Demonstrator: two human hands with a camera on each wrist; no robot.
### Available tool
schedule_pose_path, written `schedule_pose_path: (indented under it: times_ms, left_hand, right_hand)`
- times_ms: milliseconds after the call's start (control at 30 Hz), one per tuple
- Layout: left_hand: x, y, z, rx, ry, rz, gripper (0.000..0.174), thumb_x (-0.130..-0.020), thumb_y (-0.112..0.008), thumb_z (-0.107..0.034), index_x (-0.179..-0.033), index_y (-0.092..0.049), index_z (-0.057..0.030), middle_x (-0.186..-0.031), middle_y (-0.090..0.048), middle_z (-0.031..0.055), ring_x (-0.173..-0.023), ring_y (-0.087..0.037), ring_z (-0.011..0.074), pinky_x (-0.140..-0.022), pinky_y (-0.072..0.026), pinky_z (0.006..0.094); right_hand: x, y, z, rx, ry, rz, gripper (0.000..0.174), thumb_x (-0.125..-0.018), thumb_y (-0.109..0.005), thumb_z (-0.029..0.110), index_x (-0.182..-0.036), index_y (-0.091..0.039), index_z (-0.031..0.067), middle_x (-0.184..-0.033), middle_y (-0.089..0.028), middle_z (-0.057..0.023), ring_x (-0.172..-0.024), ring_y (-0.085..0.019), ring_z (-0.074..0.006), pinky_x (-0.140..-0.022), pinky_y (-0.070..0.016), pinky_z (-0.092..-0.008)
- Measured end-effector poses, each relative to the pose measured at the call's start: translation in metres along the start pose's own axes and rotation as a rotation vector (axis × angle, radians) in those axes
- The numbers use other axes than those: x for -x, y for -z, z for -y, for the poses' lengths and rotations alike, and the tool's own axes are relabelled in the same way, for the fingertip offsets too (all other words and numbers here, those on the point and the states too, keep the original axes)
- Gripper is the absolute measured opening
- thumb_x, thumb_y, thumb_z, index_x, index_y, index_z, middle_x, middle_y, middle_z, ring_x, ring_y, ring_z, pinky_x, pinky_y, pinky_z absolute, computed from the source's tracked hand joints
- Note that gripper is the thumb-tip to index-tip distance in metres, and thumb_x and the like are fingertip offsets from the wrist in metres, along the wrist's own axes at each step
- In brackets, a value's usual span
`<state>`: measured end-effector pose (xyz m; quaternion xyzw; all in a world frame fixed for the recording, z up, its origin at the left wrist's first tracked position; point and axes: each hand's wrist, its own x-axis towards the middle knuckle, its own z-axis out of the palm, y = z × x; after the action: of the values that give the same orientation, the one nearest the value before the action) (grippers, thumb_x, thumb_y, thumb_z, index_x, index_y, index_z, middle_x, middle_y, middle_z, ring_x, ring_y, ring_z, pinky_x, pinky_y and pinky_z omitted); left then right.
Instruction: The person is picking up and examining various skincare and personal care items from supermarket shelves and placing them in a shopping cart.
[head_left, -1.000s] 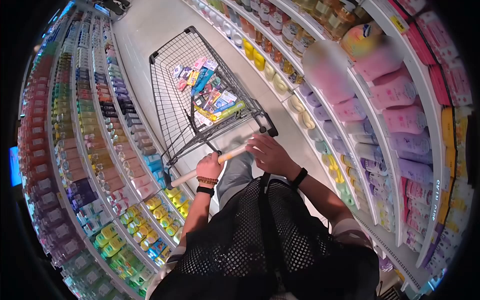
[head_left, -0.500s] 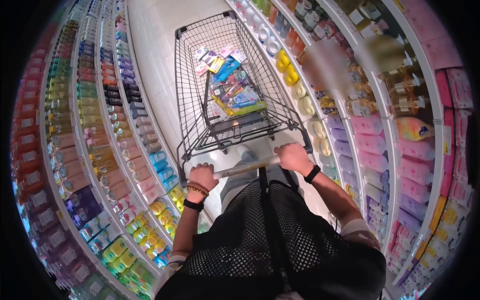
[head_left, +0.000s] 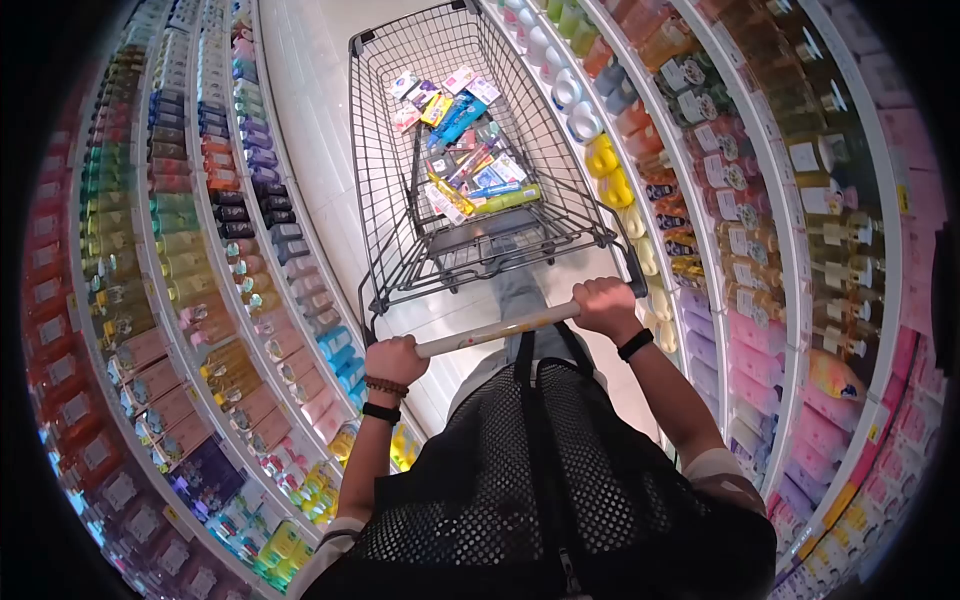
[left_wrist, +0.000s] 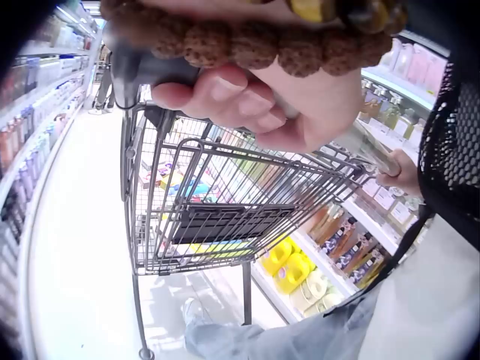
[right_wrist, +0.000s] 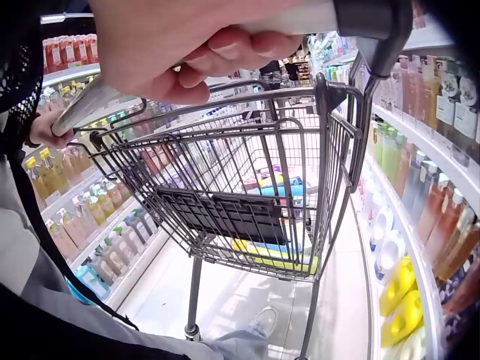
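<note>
My left hand grips the left end of the pale bar handle of a shopping cart. At the bar's other end, my right hand is wrapped around it; its curled fingers show from below in the right wrist view. The cart is a dark wire basket pointing ahead of me. Inside, toward its floor, lie several colourful small packs, among them a blue pack, a yellow pack and a long green package.
Shelves of bottles line both sides of the aisle, with dark bottles on the left and yellow bottles near the cart's right side. Pale tiled floor runs along the cart's left. A black mesh bag hangs at my front.
The cart has swung from slanting left to nearly straight ahead. My right hand has gone from loosely spread on the bar to gripping its right end; my left hand has moved toward the left end.
</note>
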<state>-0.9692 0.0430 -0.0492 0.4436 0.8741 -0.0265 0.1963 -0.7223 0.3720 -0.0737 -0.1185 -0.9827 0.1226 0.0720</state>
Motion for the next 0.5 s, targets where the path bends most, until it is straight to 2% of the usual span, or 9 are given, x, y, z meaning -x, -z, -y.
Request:
schedule_pose_path:
  times_ms: [133,300,500]
  left_hand:
    - [-0.082,0.033,0.033,0.009,0.019,-0.04,0.02,-0.071,-0.069,-0.032,-0.066,-0.068,-0.0124,-0.061,-0.066,0.0108,-0.054,-0.066,0.0297,-0.053,-0.0543,0.0417]
    - [-0.186,0.082,0.079,-0.016,0.024,-0.053,0.02,-0.07,-0.069,-0.031,-0.065,-0.066,-0.0124,-0.06,-0.065,0.0103,-0.053,-0.065,0.0296,-0.053,-0.0541,0.0411]
    - [-0.303,0.132,0.137,0.005,0.019,-0.119,0.022,-0.071,-0.07,-0.033,-0.064,-0.064,-0.0119,-0.058,-0.063,0.0104,-0.052,-0.064,0.0288,-0.051,-0.0522,0.0404]
  right_hand:
    - [-0.103,0.006,-0.035,-0.021,-0.003,0.054,0.014,-0.058,-0.067,0.017,-0.063,-0.054,0.0143,-0.058,-0.056,-0.0043,-0.053,-0.059,-0.0237,-0.051,-0.0485,-0.0376]
    - [-0.225,0.001,-0.074,-0.029,0.029,0.024,0.014,-0.057,-0.066,0.018,-0.063,-0.054,0.0143,-0.058,-0.056,-0.0037,-0.052,-0.058,-0.0229,-0.049,-0.0481,-0.0364]
    - [-0.363,-0.008,-0.113,-0.008,0.05,0.045,0.012,-0.061,-0.066,0.019,-0.063,-0.056,0.0145,-0.058,-0.056,-0.0035,-0.051,-0.059,-0.0227,-0.05,-0.0491,-0.0362]
